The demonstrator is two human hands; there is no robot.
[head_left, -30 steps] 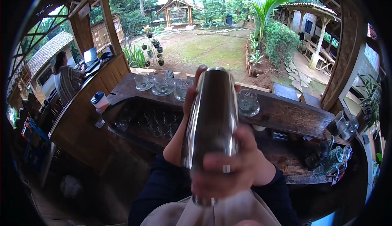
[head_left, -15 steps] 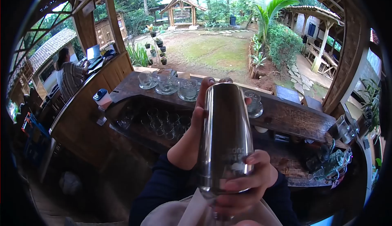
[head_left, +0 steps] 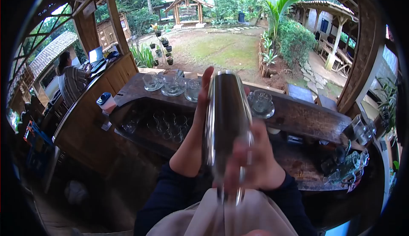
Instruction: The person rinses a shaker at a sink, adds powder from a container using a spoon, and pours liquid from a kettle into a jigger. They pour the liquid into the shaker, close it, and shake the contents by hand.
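Observation:
A tall shiny metal shaker [head_left: 228,112] stands nearly upright in front of my chest, its lower part smeared by motion. My left hand [head_left: 200,116] presses along the shaker's left side near the top, fingers pointing up. Around the lower right side wraps my right hand [head_left: 251,159], its fingers blurred. Behind the shaker, clear glass cups on saucers [head_left: 174,85] line the wooden counter [head_left: 306,119], and another glass cup [head_left: 261,102] sits just right of it.
Upside-down glasses [head_left: 168,125] fill the shelf below the counter. Glass pitchers [head_left: 351,163] stand at the right. A lidded container [head_left: 105,102] is at the left corner. A person in striped clothing [head_left: 72,80] sits by a laptop [head_left: 96,55] far left.
The shaker and both hands have moved up and slightly left. My right hand has shifted higher, and my left fingers no longer curl over the shaker's top.

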